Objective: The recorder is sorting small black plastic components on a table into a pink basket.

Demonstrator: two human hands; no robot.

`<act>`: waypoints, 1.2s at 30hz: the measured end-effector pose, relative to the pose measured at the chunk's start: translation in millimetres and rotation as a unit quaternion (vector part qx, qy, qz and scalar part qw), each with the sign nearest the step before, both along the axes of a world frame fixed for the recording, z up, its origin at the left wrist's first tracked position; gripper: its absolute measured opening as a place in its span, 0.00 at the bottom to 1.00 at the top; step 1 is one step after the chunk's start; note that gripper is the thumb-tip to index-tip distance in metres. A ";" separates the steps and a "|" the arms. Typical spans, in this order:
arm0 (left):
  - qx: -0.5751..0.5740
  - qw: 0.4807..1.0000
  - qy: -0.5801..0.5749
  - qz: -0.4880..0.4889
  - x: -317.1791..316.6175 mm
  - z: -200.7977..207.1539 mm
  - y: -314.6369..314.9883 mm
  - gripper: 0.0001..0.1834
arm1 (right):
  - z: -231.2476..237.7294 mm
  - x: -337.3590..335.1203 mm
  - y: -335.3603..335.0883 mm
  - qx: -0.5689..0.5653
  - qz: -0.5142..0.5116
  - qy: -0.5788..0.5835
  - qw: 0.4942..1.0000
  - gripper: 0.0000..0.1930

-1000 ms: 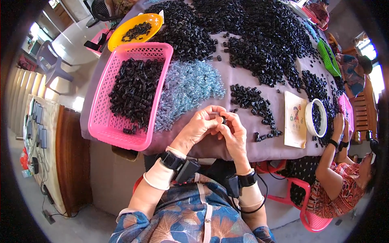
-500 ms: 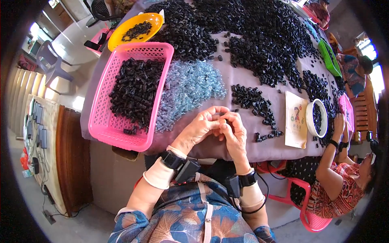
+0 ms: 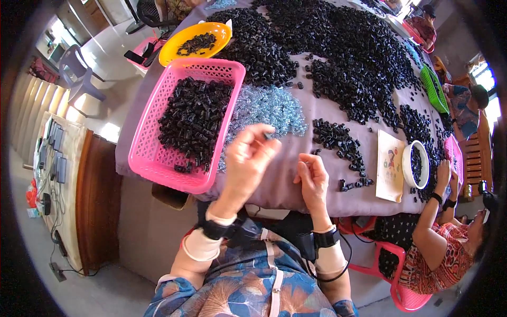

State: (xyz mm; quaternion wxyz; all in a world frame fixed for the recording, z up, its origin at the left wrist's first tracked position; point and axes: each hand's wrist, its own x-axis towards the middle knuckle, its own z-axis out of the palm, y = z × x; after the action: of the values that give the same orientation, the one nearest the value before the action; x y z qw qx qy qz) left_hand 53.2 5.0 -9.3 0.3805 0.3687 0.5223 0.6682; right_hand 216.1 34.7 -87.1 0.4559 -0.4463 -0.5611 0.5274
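My left hand (image 3: 247,161) is raised beside the pink basket, pinching a small black plastic piece (image 3: 268,136) between thumb and fingers; motion blurs it slightly. To its right, my right hand (image 3: 313,182) hovers over the table's near edge with curled fingers; whatever is inside them, if anything, is hidden. The pink basket (image 3: 138,153) is heaped with short black tubular plastic pieces. Small clear bluish plastic parts (image 3: 269,108) lie in a pile against its right side, partly behind my left hand. Loose black pieces (image 3: 338,138) are scattered beyond my right hand.
A large heap of black pieces (image 3: 348,53) covers the far table. A yellow plate (image 3: 219,33) stands behind the basket. At right are a printed booklet (image 3: 390,174), a white bowl (image 3: 425,179) and a green basket (image 3: 430,92). A co-worker (image 3: 435,238) sits close on the right.
My hands were together, fingers meeting; now they are apart. The left has moved up and leftward with the black piece, while the right has drawn slightly down. The whole view has shifted a little.
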 end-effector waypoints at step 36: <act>-0.151 0.944 0.274 -0.108 8.1 -53.4 2.5 0.08 | 29.8 -12.6 10.9 0.235 -0.046 -0.206 0.949 0.04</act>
State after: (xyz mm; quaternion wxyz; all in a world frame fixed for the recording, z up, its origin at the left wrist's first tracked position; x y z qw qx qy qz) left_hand 61.3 7.6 -62.7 0.3439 0.5296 0.6583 0.4098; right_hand 203.4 45.7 -57.3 0.4459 -0.4507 -0.7299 0.2553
